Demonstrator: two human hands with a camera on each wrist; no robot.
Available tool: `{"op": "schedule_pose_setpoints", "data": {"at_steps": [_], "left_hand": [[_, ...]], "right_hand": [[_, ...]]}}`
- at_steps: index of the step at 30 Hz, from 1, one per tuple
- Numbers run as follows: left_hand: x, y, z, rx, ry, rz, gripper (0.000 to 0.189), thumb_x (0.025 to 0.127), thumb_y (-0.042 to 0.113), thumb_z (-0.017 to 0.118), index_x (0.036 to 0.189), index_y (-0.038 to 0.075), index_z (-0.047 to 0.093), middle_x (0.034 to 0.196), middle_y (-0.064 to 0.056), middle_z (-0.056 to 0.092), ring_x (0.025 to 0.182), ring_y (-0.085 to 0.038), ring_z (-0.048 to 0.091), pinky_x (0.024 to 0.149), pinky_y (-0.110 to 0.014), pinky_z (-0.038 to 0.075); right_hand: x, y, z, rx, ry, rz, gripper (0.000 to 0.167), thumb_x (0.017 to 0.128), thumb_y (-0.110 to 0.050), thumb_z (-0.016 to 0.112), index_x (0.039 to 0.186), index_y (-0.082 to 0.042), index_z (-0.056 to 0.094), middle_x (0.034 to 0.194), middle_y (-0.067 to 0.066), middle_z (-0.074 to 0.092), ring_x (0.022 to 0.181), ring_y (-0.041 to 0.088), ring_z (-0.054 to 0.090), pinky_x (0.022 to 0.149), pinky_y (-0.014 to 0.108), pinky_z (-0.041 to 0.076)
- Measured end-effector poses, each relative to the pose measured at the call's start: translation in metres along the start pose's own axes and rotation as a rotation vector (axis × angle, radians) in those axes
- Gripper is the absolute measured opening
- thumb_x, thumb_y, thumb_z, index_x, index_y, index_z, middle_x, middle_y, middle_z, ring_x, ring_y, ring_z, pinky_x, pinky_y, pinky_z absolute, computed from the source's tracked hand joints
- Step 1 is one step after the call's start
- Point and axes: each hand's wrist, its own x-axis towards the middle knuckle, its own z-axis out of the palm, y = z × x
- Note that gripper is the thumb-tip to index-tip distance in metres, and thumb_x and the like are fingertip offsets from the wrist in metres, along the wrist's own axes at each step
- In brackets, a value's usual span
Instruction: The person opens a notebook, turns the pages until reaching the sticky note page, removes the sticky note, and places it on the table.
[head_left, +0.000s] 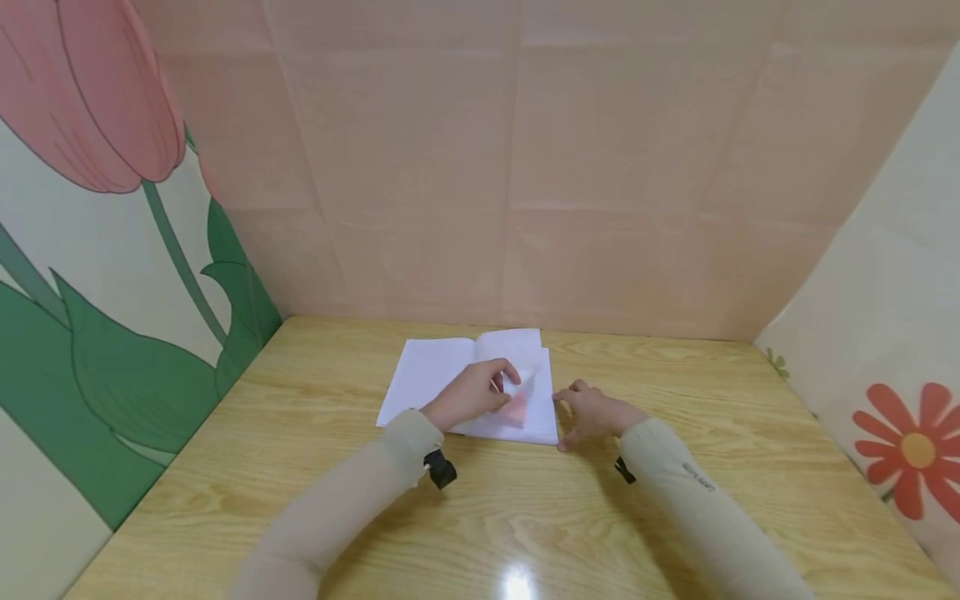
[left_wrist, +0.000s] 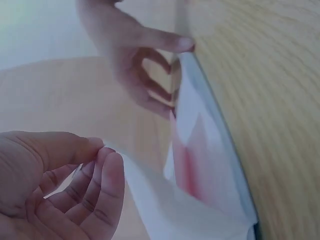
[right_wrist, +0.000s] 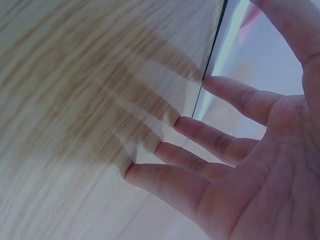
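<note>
An open notebook (head_left: pixel 431 371) with white, faintly lined pages lies on the wooden table. My left hand (head_left: pixel 476 393) is over its right half. In the left wrist view, thumb and forefinger pinch the edge of a raised white page (left_wrist: pixel 165 200), which curves up from the notebook. A pinkish-red patch (left_wrist: pixel 189 167) shows beyond that page; whether it is print or a separate slip, I cannot tell. At the notebook's right edge, my right hand (head_left: pixel 596 412) has its fingers spread. Its fingertips (right_wrist: pixel 212 84) rest on the tabletop, the forefinger touching the notebook's edge.
The glossy wooden table (head_left: pixel 480 517) extends around the notebook on all sides. Behind it rises a creased pinkish-beige backdrop (head_left: pixel 510 167). Side panels carry a printed tulip (head_left: pixel 97 92) on the left and a red flower (head_left: pixel 911 450) on the right.
</note>
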Motion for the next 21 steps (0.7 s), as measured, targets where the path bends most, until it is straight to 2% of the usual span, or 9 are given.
{"op": "schedule_pose_setpoints", "data": {"at_steps": [8,13,18,21], "left_hand": [[-0.019,-0.006,-0.029,-0.012,0.129,0.05,0.02,0.089,0.006,0.065,0.107,0.014,0.063,0.077,-0.005,0.057,0.062,-0.013,0.059,0.056,-0.026,0.047],[-0.031,-0.01,-0.044,-0.007,0.201,0.046,0.019,0.089,0.008,0.065,0.106,0.017,0.064,0.077,-0.004,0.06,0.062,-0.013,0.06,0.054,-0.027,0.046],[-0.041,-0.016,-0.058,-0.036,0.254,0.035,0.019,0.088,0.005,0.066,0.106,0.011,0.065,0.087,-0.008,0.057,0.063,-0.013,0.058,0.057,-0.026,0.05],[-0.048,-0.022,-0.066,-0.058,0.274,0.028,0.018,0.088,0.004,0.066,0.105,0.007,0.065,0.087,-0.009,0.055,0.063,-0.013,0.056,0.058,-0.025,0.051]], "right_hand": [[-0.003,-0.001,-0.001,0.001,-0.012,-0.011,0.087,0.071,-0.035,0.085,0.141,-0.003,0.044,0.132,0.021,0.043,0.116,0.035,0.046,0.091,0.054,0.045],[-0.005,-0.003,-0.002,0.006,-0.027,-0.009,0.087,0.073,-0.035,0.084,0.142,-0.003,0.043,0.135,0.022,0.041,0.12,0.038,0.045,0.093,0.056,0.045],[-0.005,-0.002,-0.002,0.008,-0.028,-0.013,0.087,0.073,-0.035,0.084,0.142,-0.003,0.043,0.135,0.023,0.04,0.118,0.037,0.047,0.092,0.054,0.046],[-0.004,-0.001,-0.001,0.008,-0.028,-0.013,0.087,0.073,-0.036,0.084,0.142,-0.004,0.043,0.135,0.022,0.041,0.115,0.035,0.048,0.091,0.053,0.046]]}}
